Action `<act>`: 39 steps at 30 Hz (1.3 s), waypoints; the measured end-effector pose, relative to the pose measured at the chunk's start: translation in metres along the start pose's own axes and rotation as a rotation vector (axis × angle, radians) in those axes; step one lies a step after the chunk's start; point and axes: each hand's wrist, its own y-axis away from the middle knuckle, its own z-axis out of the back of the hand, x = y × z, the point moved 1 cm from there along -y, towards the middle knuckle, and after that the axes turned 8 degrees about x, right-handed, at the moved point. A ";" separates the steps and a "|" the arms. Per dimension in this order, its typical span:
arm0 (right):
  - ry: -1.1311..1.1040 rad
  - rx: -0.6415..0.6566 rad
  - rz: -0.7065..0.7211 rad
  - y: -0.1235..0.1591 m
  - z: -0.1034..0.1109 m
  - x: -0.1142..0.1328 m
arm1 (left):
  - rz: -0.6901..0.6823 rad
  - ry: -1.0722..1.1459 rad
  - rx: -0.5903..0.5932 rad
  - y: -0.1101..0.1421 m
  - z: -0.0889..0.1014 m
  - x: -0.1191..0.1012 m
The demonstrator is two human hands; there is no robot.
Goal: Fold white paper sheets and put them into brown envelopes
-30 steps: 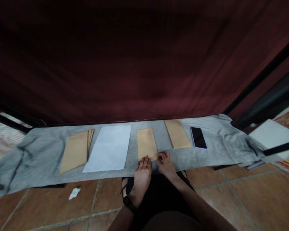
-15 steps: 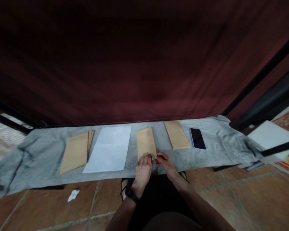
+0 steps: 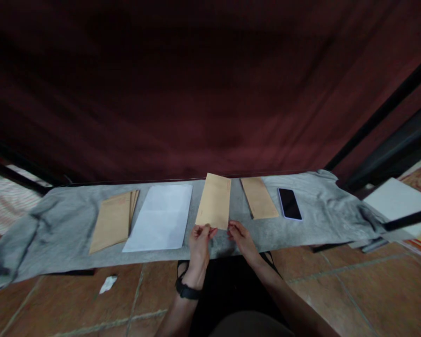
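Observation:
Both my hands hold one brown envelope (image 3: 214, 200) by its near edge, lifted off the grey cloth (image 3: 312, 229) and tilted up. My left hand (image 3: 199, 242) pinches its near left corner; a black watch sits on that wrist. My right hand (image 3: 240, 236) pinches the near right corner. To the right of it lies another brown envelope (image 3: 258, 197) flat on the cloth, and a dark phone (image 3: 289, 203) beyond that. To the left lie white sheets of paper (image 3: 159, 216) and a stack of brown envelopes (image 3: 113, 220).
The cloth covers a long low surface in front of a dark red curtain (image 3: 196, 93). A crumpled scrap of paper (image 3: 108, 283) lies on the tiled floor (image 3: 354, 290). A white board (image 3: 396, 199) and black bars stand at the right.
The middle envelope lay flat on the cloth with my hands at its near end; now both hands have pinched that end and raised the envelope off the cloth.

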 end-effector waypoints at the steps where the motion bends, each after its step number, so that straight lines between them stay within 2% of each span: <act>1: -0.023 -0.003 -0.022 0.000 0.001 -0.001 | 0.057 0.034 0.005 0.003 0.000 0.007; 6: -0.186 -0.019 -0.133 -0.001 0.005 -0.003 | 0.268 0.091 0.048 0.014 0.004 0.034; 14: -0.162 -0.021 -0.168 -0.005 0.009 -0.009 | 0.435 0.122 0.068 0.018 0.014 0.036; 17: -0.129 -0.025 -0.169 -0.007 0.010 -0.013 | 0.473 0.053 0.082 0.023 0.019 0.038; 19: -0.097 -0.028 -0.167 -0.008 0.010 -0.016 | 0.394 -0.114 0.144 0.026 0.021 0.040; 21: -0.054 -0.026 -0.160 -0.008 0.011 -0.019 | 0.255 -0.299 0.208 0.030 0.022 0.040; 24: 0.066 -0.023 -0.130 -0.004 0.014 -0.021 | -0.125 -0.653 0.302 0.034 0.019 0.038; 26: 0.313 -0.057 -0.048 0.002 0.018 -0.020 | -0.416 -0.988 0.383 0.035 0.018 0.039; 28: 0.642 -0.099 0.089 0.008 0.021 -0.016 | -0.599 -1.308 0.443 0.036 0.018 0.043; 30: 0.899 -0.079 0.238 0.015 0.023 -0.012 | -0.664 -1.512 0.475 0.035 0.020 0.048; 34: 1.133 0.134 0.501 0.025 0.019 -0.009 | -0.674 -1.638 0.472 0.027 0.022 0.054; 36: 1.203 0.182 0.573 0.029 0.016 -0.013 | -0.671 -1.660 0.482 0.019 0.020 0.054; 39: 1.282 0.149 0.588 0.031 0.013 -0.022 | -0.664 -1.709 0.532 -0.001 0.014 0.055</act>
